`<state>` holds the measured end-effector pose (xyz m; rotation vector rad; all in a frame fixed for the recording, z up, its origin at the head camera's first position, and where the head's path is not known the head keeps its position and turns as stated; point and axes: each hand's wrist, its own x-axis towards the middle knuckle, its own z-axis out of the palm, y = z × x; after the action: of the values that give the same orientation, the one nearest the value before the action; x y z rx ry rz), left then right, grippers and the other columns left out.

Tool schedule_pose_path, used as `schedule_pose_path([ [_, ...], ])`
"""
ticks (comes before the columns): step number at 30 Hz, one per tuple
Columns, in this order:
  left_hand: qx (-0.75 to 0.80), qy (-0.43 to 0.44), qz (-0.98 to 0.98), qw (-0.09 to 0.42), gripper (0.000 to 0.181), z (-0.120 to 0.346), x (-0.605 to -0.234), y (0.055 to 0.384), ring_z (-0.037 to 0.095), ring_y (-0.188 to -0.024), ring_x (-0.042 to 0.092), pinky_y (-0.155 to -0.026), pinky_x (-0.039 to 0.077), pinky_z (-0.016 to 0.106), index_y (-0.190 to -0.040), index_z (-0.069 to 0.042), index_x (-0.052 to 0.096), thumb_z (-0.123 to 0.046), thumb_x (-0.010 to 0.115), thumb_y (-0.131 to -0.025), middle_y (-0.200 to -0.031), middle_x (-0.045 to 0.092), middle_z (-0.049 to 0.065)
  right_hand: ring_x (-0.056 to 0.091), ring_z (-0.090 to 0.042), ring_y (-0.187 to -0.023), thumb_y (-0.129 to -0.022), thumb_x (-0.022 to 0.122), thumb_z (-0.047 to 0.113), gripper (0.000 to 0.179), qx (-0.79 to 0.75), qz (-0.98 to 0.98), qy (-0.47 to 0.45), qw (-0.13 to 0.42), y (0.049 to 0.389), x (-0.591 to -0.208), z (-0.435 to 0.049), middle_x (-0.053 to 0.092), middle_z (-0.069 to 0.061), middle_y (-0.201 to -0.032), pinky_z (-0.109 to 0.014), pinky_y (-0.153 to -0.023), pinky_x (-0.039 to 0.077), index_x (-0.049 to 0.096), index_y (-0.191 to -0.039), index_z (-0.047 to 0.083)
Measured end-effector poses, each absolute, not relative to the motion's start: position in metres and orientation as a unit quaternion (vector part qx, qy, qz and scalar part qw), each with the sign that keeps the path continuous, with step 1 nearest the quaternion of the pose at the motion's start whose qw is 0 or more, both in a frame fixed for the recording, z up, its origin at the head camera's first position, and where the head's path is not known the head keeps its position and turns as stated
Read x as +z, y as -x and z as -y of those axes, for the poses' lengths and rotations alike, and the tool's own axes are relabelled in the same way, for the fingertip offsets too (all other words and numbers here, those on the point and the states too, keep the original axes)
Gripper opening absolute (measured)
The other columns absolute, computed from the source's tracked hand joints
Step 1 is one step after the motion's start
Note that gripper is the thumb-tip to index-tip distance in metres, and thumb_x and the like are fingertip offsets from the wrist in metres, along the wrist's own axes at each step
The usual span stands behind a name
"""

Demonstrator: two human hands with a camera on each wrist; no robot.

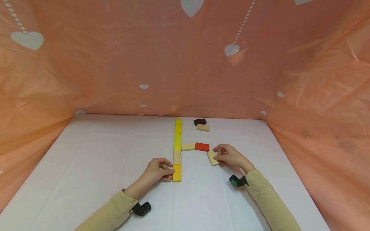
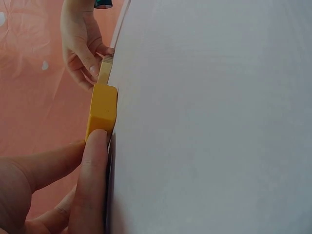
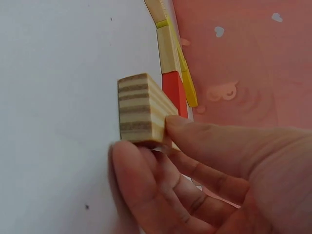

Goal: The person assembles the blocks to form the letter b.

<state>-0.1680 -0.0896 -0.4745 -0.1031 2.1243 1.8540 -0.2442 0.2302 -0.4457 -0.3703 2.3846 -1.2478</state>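
Observation:
My right hand (image 1: 229,155) pinches a striped natural-wood block (image 1: 212,158) between thumb and fingers, tilted at an angle beside the red block (image 1: 202,147). On the left, my left hand (image 1: 159,170) touches the left side of an orange-yellow block (image 1: 177,173), the near end of a straight row. Beyond it in that row come a wood-grain block (image 1: 177,157) and yellow blocks (image 1: 177,141). A pale wooden block (image 1: 188,147) extends rightward from the row and meets the red one. The left wrist view shows fingertips against the orange-yellow block (image 2: 103,105), none seen on its far side.
Toward the back of the white-covered table (image 1: 115,141), a dark brown block (image 1: 200,122) and a light wooden block (image 1: 203,127) lie close together. An orange curtain (image 1: 130,57) with white hearts encloses the back and sides. A black wrist camera (image 1: 141,209) hangs at the left cuff.

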Motion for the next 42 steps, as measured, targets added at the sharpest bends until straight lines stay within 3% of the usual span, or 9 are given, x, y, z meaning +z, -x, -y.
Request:
schedule_pose_path([
  [42,0.649,0.031,-0.743,0.156,0.021,0.0898,-0.4755,0.1677,0.019,-0.059,0.066,-0.057,0.061,0.035,-0.099,0.007,0.061,0.005,0.072,-0.081,-0.075,0.060,0.013,0.057,-0.019,-0.073,-0.089,0.067,0.006,0.029,-0.446,-0.864,0.139,0.186,0.2498,-0.4477,-0.2266,0.056,-0.011,-0.090,-0.032,-0.060,0.058,0.060,-0.115,-0.004],
])
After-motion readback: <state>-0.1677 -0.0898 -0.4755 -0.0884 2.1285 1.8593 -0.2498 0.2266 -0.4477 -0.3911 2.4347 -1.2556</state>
